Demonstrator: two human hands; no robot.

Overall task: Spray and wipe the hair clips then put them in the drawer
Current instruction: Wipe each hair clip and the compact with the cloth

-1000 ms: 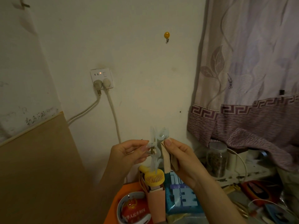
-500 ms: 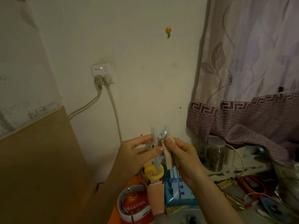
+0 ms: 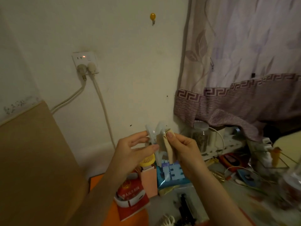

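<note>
A pale translucent blue claw hair clip [image 3: 153, 132] is held upright in front of the wall. My left hand [image 3: 130, 152] pinches its lower part between thumb and fingers. My right hand [image 3: 184, 150] grips a folded beige cloth [image 3: 167, 147] and presses it against the clip's right side with the thumb on top. Neither a spray bottle nor a drawer is in view.
Below the hands the cluttered surface holds a yellow mini fan [image 3: 147, 161], a pink box [image 3: 149, 181], a blue tissue pack [image 3: 171, 175], a red booklet [image 3: 132, 196] and a glass jar [image 3: 199, 136]. A brown board [image 3: 32, 160] stands left; a curtain [image 3: 244, 62] hangs right.
The view has tilted down a little and the hands sit lower in it. My right hand has slid the cloth along the clip, and my left fingers have shifted their pinch.
</note>
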